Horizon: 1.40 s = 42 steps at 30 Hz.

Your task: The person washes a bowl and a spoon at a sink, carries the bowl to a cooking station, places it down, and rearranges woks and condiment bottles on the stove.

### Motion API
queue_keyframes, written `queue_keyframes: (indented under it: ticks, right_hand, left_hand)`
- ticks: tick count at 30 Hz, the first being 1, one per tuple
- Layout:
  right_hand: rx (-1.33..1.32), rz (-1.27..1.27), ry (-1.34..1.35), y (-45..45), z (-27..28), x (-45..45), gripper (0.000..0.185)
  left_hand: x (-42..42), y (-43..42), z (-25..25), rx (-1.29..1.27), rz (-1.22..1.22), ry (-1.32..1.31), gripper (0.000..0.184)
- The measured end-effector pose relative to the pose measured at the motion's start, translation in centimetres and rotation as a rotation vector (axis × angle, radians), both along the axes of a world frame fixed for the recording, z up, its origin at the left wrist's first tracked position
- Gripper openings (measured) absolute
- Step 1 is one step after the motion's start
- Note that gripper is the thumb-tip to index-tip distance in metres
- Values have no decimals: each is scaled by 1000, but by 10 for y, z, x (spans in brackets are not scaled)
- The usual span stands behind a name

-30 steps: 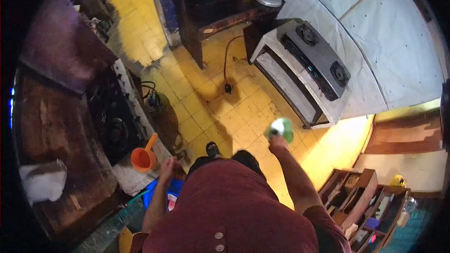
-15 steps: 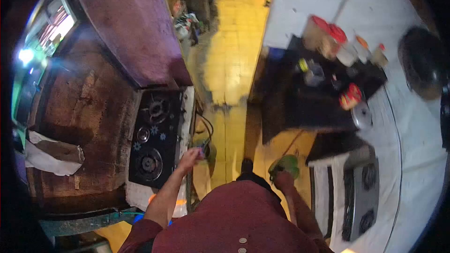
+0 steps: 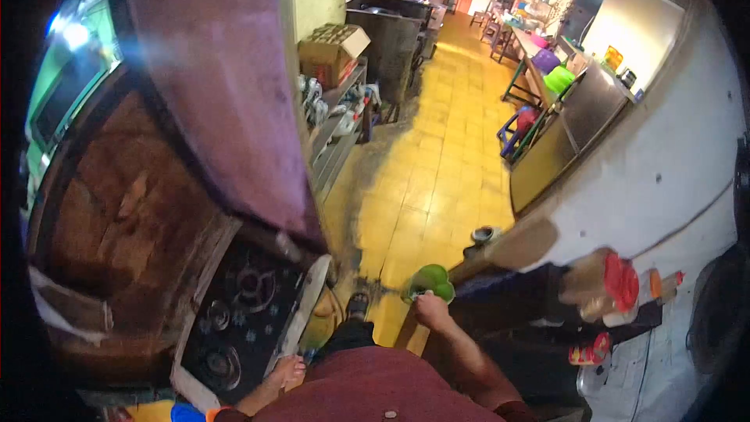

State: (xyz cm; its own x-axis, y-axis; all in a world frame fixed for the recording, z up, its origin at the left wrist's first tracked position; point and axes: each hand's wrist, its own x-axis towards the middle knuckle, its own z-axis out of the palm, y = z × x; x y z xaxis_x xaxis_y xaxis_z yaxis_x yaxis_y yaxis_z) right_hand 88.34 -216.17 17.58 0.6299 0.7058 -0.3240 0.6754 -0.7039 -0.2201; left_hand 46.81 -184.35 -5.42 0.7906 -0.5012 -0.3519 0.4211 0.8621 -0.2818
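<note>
My right hand [image 3: 430, 309] is closed on a green object [image 3: 431, 283], rounded and bowl-like, held out over the yellow floor. My left hand [image 3: 289, 371] hangs beside the right edge of the black gas stove [image 3: 248, 316], its fingers curled; whether anything small is inside them is hidden. The stove stands at the lower left on a pale counter. One sandalled foot [image 3: 358, 305] shows between my hands.
A yellow tiled passage [image 3: 437, 141] runs ahead. To its left, a cardboard box [image 3: 326, 55] tops a shelf rack [image 3: 337, 121]. A dark table [image 3: 508, 305] and red-lidded container [image 3: 619, 285] stand at right. Farther off are a metal cabinet [image 3: 582, 121] and purple bowl [image 3: 545, 60].
The view has swung from the floor and stoves to the passage ahead. My right hand still holds the green object. The left hand has moved along the stove's edge.
</note>
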Motion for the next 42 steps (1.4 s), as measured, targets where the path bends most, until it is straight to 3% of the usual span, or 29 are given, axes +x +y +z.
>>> queue_keyframes:
  ticks: [2, 4, 6, 8, 9, 13, 15, 17, 19, 21, 22, 23, 24, 25, 27, 28, 30, 31, 32, 34, 35, 37, 38, 39, 40, 41, 42]
  right_hand:
    - [-56, -119, 34, 23, -4, 44, 17]
    - [-95, -113, 52, 43, -3, 93, 19]
    - [-89, -275, 95, 56, 14, 140, 20]
    - [-154, -262, 173, 58, 9, 184, 22]
    - [-115, -440, 184, 57, -9, 205, 25]
    - [-180, -533, 237, 42, -34, 273, 26]
    - [-219, -667, 285, 28, -70, 310, 29]
    - [-343, -572, 357, 15, -76, 350, 33]
    - [-327, -705, 408, 0, -99, 388, 35]
    - [-304, -780, 462, -15, -111, 420, 35]
    - [-371, -756, 463, -27, -123, 426, 34]
    - [-430, -732, 448, -29, -129, 450, 33]
    - [-402, -734, 469, -27, -113, 477, 35]
    - [-385, -719, 495, -29, -101, 498, 37]
    - [-378, -803, 524, -30, -93, 541, 38]
    - [-439, -794, 583, -39, -115, 567, 38]
    - [-408, -691, 389, -24, -101, 617, 39]
    - [-418, -680, 380, -19, -101, 646, 39]
    - [-381, -801, 362, -15, -104, 670, 40]
    - [-331, -937, 354, -1, -113, 718, 40]
    - [-295, -972, 377, 4, -113, 744, 42]
    - [-257, -961, 268, 17, -112, 786, 44]
    - [-265, -1001, 272, 29, -105, 810, 44]
    - [-279, -1097, 342, 42, -90, 837, 44]
    - [-285, -1191, 411, 51, -73, 854, 43]
    - [-283, -1226, 404, 56, -66, 871, 43]
    - [-283, -1189, 366, 61, -62, 895, 42]
  left_hand:
    - [84, 15, 29, 1027, -217, 330, 26]
    - [198, 24, 100, 1454, -270, 272, 25]
    - [301, 27, 170, 1541, -169, 97, 30]
    - [391, 39, 207, 1667, -339, -30, 34]
    - [429, 38, 222, 1642, -287, -113, 34]
    - [568, 37, 261, 1605, -243, -284, 34]
    - [625, 47, 256, 1551, -198, -252, 34]
    - [676, 65, 245, 1521, -113, -141, 33]
    - [706, 95, 204, 1466, -113, 75, 35]
    - [708, 121, 166, 1446, -121, 457, 36]
    - [699, 131, 166, 1424, -206, 587, 35]
    - [673, 162, 89, 1392, -258, 728, 32]
    - [644, 177, 26, 1358, -93, 523, 35]
    - [631, 187, 34, 1224, -147, 540, 35]
    - [626, 197, 43, 755, 40, 318, 36]
    - [633, 196, 49, 475, 163, 182, 37]
    - [661, 194, 42, 21, 318, 33, 38]
    - [688, 220, 37, 441, -96, 147, 36]
    - [717, 219, 29, 435, -92, 144, 36]
    - [789, 232, 28, 1201, -282, 140, 33]
    - [820, 237, 37, 742, 343, 67, 33]
    - [937, 279, 30, 646, -114, 315, 26]
    - [1015, 289, 21, 917, -222, 388, 21]
    - [1096, 269, 83, 1568, -479, 134, 18]
    - [1153, 286, 52, 1568, -511, 94, 15]
    - [1226, 281, 88, 1618, -489, 147, 16]
    - [1299, 278, 132, 1771, -561, -14, 17]
